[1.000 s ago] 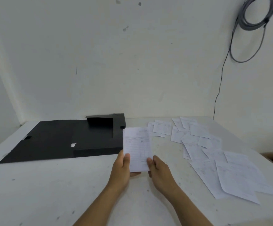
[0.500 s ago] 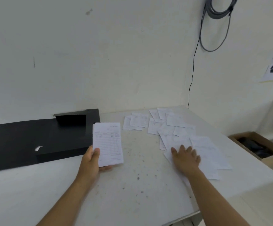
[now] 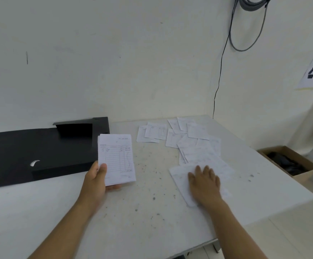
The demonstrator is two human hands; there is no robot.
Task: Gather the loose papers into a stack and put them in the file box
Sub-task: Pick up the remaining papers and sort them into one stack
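My left hand (image 3: 96,179) grips a small stack of white printed papers (image 3: 117,157) by its lower left corner, held just above the table. Directly left of the stack the black file box (image 3: 40,152) lies opened flat. My right hand (image 3: 205,183) rests palm down, fingers spread, on the nearest loose sheets (image 3: 181,179). Several more loose papers (image 3: 181,137) are scattered toward the far right corner of the table.
The white table (image 3: 148,212) is speckled with dark spots; its right edge runs diagonally close to my right arm. A cardboard box (image 3: 290,161) sits on the floor to the right. A black cable (image 3: 221,71) hangs down the wall.
My right hand let go of the stack and moved right onto the loose sheets, sliding them nearer. The left hand keeps holding the stack. The view swung to the right.
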